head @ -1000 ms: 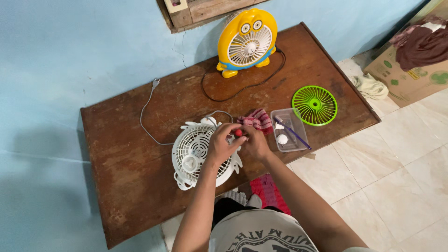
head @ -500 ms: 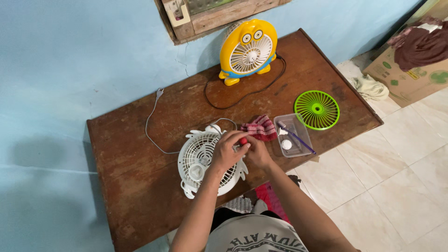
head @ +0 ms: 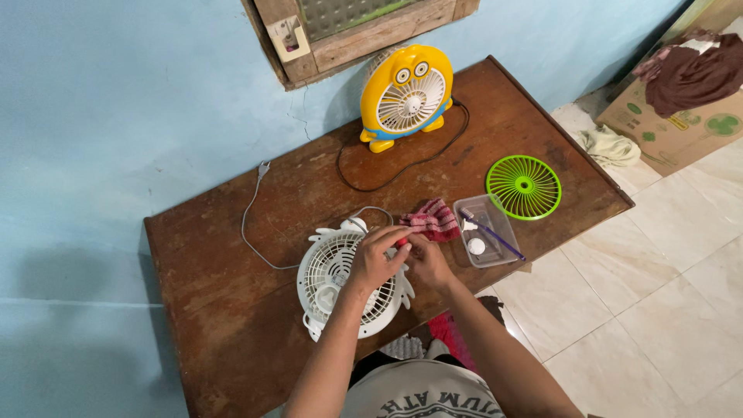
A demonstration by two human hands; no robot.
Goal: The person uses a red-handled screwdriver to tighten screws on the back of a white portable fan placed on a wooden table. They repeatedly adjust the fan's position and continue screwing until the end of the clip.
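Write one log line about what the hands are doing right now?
left hand: on white fan | right hand: beside it, small red thing between hands | striped cloth, clear tray: nearby

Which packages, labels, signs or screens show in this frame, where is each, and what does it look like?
Cardboard box: on the tiled floor at far right, brown with green round prints, dark cloth heaped on top.
Clear plastic tray: on the wooden table beside the green fan grille, rectangular, see-through.
No signs or screens in view.
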